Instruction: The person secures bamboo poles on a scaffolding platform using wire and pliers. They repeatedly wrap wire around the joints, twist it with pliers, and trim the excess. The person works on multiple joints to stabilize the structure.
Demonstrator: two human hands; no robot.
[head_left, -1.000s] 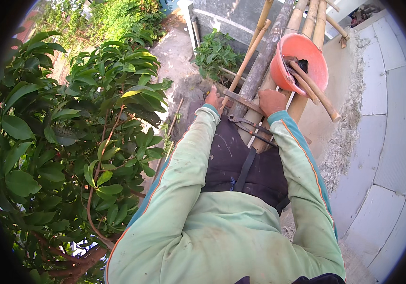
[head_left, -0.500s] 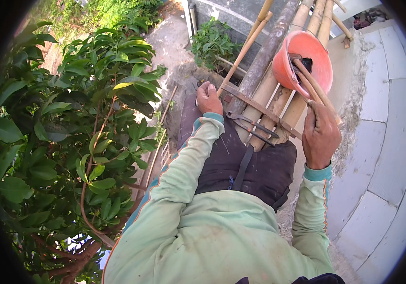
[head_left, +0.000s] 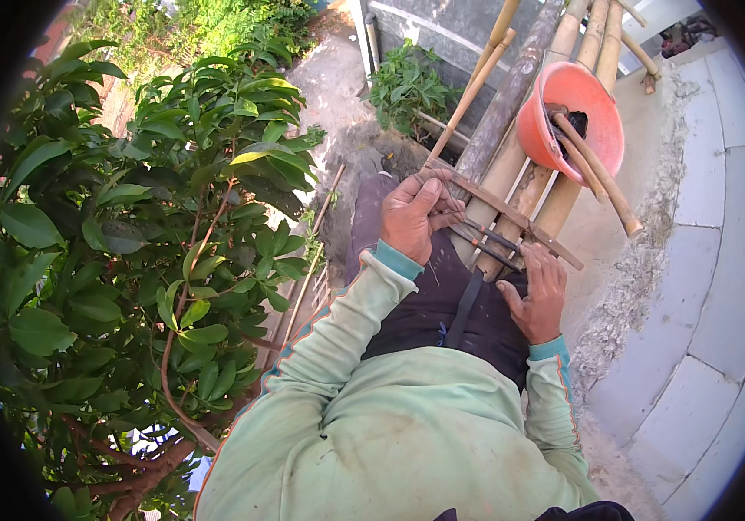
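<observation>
Bare hands worked above a person's dark trousers (head_left: 390, 326), where bamboo poles (head_left: 500, 178) reached outward and a wooden slat (head_left: 511, 212) lay crosswise over them. The left hand (head_left: 412, 217) was narrowed, its thumb and fingertips drawn together beside the slat's left end; whether anything thin was pinched there could not be told. The right hand (head_left: 537, 291) was wider, thumb and fingers parted, its tips at the handle ends of the pincers (head_left: 498, 239); a firm grip was not apparent. The pincers lay over the near ends of the poles, just short of the slat, their head hidden by the left hand.

Farther out, an orange bucket (head_left: 603, 122) sat tilted on the poles, two wooden handles (head_left: 607, 189) jutting over its rim. A leafy tree (head_left: 69, 260) filled the left side; pale blocks (head_left: 694, 200) lined the right.

The risks lay in the footing of the loose things. A knock from the right hand or a shift of the legs could have sent the pincers through a gap between the round poles. The leaning bucket, weighted toward its handles, could have rolled if a pole turned, and closing handles could have nipped a finger.
</observation>
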